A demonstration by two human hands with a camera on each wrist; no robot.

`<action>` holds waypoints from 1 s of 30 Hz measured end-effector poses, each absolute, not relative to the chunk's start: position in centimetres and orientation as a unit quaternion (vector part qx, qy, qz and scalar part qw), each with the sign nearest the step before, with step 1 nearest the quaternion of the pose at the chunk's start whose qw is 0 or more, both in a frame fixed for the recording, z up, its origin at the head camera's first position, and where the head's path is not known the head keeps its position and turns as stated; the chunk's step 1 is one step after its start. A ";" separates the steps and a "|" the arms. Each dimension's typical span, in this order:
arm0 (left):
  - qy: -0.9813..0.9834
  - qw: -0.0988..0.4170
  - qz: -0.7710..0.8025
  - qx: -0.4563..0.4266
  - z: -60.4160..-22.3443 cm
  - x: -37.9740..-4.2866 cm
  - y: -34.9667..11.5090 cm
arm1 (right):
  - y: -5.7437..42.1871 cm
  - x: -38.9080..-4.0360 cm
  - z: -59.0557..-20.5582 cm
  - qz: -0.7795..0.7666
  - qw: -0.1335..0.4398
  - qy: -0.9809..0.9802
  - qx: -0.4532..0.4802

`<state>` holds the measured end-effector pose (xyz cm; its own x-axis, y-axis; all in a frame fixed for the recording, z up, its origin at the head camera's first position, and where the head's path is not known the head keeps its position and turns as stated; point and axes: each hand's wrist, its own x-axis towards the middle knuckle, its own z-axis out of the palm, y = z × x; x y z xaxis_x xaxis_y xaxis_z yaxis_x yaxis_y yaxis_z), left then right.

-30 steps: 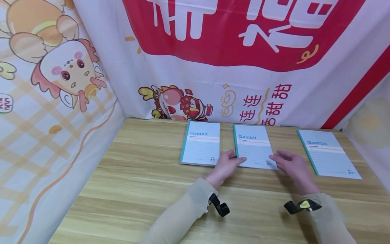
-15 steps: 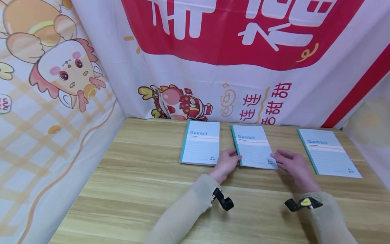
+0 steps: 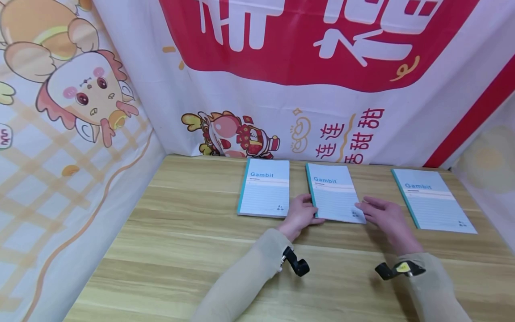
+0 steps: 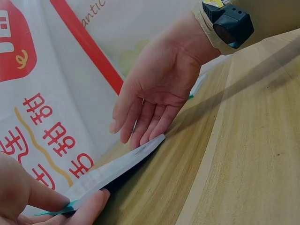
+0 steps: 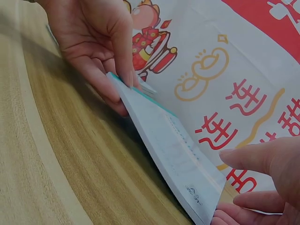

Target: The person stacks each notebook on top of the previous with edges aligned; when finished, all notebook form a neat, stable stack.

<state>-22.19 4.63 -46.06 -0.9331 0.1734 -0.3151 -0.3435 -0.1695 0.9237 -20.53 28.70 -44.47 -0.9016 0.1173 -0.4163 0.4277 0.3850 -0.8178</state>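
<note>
Three pale blue "Gambit" notebooks with teal spines lie in a row on the wooden table. My left hand (image 3: 297, 213) pinches the lower left edge of the middle notebook (image 3: 334, 190); in the right wrist view its thumb (image 5: 123, 56) lies over the spine with fingers underneath. That near edge is lifted and tilted, with dark shadow below it in the left wrist view. At the lower right corner, the fingers of my right hand (image 3: 386, 219) touch or nearly touch the edge. Its thumb (image 5: 248, 157) stands apart above the cover.
The left notebook (image 3: 264, 190) lies close by my left hand, and the right notebook (image 3: 436, 203) lies beyond my right hand. A printed cloth (image 3: 306, 67) hangs behind the table (image 3: 181, 250), with another cloth (image 3: 60, 179) at the left side.
The middle notebook has shifted slightly left. My left thumb has moved from the cover towards the near left corner. My right hand has stayed almost still.
</note>
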 end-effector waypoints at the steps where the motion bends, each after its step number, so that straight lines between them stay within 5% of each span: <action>1: 0.622 0.169 0.762 -0.068 -46.1 -22.2 4.6 | 28.7 -20.5 -44.5 -0.529 0.146 0.820 0.166; 30: 0.579 0.179 0.793 -0.059 -44.9 -22.0 4.3 | 29.4 -20.5 -45.0 -0.505 0.144 0.837 0.155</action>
<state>-22.01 4.28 -44.95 -0.9289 0.2155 -0.3013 -0.3527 -0.2662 0.8971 -20.49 29.35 -45.00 -0.9107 0.1148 -0.3969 0.4046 0.4420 -0.8006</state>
